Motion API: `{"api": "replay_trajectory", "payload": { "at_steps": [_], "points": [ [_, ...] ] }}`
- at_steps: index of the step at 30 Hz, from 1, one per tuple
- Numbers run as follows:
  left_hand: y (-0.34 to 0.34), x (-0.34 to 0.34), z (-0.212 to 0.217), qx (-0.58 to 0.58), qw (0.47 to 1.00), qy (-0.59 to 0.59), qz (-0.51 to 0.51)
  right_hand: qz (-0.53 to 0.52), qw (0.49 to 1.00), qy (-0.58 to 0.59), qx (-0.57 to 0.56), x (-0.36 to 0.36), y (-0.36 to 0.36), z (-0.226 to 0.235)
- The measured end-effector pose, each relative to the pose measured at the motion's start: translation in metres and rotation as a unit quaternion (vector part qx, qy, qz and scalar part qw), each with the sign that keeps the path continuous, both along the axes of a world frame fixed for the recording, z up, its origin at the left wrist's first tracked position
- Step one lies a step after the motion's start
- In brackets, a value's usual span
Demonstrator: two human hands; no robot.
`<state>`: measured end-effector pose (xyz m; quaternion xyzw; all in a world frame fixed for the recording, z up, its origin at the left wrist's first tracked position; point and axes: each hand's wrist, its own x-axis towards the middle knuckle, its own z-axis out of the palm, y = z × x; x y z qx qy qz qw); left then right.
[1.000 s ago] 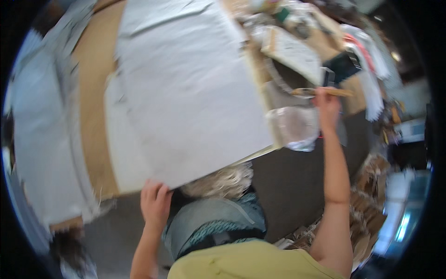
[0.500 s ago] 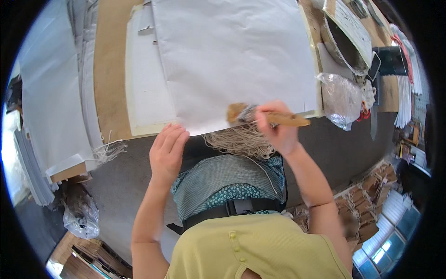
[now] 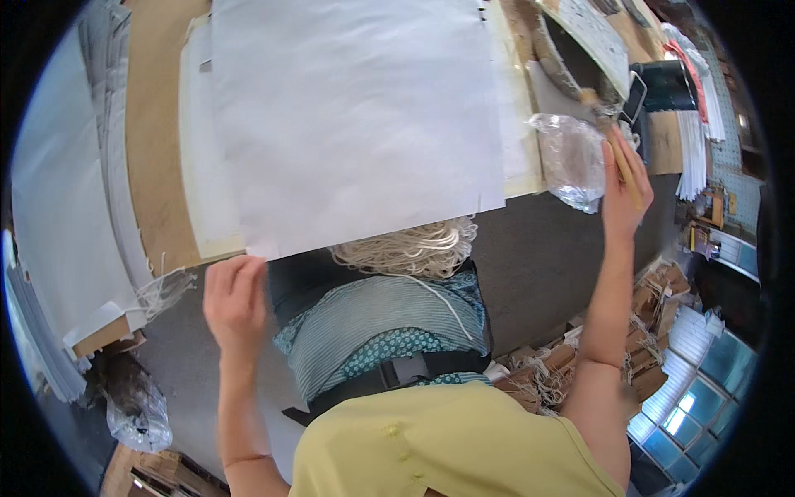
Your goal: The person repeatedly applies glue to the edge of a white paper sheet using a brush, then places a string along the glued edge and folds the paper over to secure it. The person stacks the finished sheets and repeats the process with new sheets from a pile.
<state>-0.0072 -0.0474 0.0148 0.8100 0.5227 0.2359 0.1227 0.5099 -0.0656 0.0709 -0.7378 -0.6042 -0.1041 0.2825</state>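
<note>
A large white paper sheet [image 3: 356, 124] lies over the work table, its near edge hanging slightly past the table's front. At the sheet's near left corner is my left hand [image 3: 236, 302], fingers curled and closed on that corner. Off to the right, my right hand [image 3: 627, 203] is wrapped around the wooden handle of a brush [image 3: 633, 178]. The brush head points away from me, by the rim of a round pot [image 3: 551, 50] with a paste-spattered board [image 3: 592, 41] across it. Beneath my right hand's left side sits a clear plastic bag [image 3: 570, 157].
A bundle of pale cord [image 3: 414, 248] hangs at my waist by the table edge. More white sheets [image 3: 70, 190] are stacked at left. A black container [image 3: 667, 85] stands beyond the pot. Cardboard pieces with cord [image 3: 542, 381] lie low on the right.
My right hand has carried the brush from the sheet's near edge rightward to the pot. My left hand has shifted left and nearer me with the sheet's corner; the view has shifted too.
</note>
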Motion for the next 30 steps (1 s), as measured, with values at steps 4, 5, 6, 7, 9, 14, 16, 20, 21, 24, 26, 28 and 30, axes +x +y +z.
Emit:
{"api": "replay_trajectory", "payload": {
  "at_steps": [4,5,6,7,9,14,16,20,21,24,26,28,30],
  "points": [
    [-0.019,0.033,-0.020,-0.117,0.990,-0.078,-0.030,-0.045,0.982,-0.113,-0.142,0.054,-0.024,-0.007],
    [-0.020,0.044,-0.028,-0.125,0.988,-0.079,-0.051,-0.053,0.986,-0.082,-0.133,0.042,-0.025,-0.006],
    [-0.021,0.053,-0.036,-0.132,0.987,-0.074,-0.051,-0.056,0.989,-0.047,-0.125,0.017,-0.019,-0.006],
    [-0.021,0.061,-0.045,-0.142,0.985,-0.075,-0.056,-0.064,0.990,-0.019,-0.121,-0.005,-0.015,-0.004],
    [-0.022,0.075,-0.075,-0.146,0.986,-0.053,-0.059,0.010,0.992,-0.010,-0.122,-0.045,-0.008,-0.013],
    [-0.019,0.076,-0.059,-0.158,0.981,-0.050,-0.104,0.198,0.965,0.059,-0.164,-0.149,-0.007,-0.026],
    [-0.019,0.073,-0.039,-0.205,0.971,-0.076,-0.098,0.287,0.928,0.141,-0.191,-0.181,-0.017,-0.030],
    [-0.021,0.074,-0.045,-0.230,0.965,-0.113,-0.060,0.317,0.896,0.240,-0.197,-0.213,-0.023,-0.041],
    [-0.021,0.075,-0.054,-0.231,0.964,-0.122,-0.050,0.315,0.896,0.241,-0.198,-0.215,-0.023,-0.041],
    [-0.019,0.074,-0.079,-0.233,0.967,-0.053,-0.090,0.310,0.896,0.243,-0.206,-0.213,-0.025,-0.040],
    [-0.020,0.075,-0.080,-0.250,0.962,-0.027,-0.105,0.296,0.912,0.230,-0.166,-0.209,-0.027,-0.042],
    [-0.017,0.081,-0.048,-0.247,0.959,-0.072,-0.118,0.284,0.911,0.238,-0.182,-0.203,-0.034,-0.046],
    [-0.016,0.075,-0.021,-0.213,0.959,-0.102,-0.156,0.327,0.877,0.269,-0.225,-0.204,-0.038,-0.044]
  ]
}}
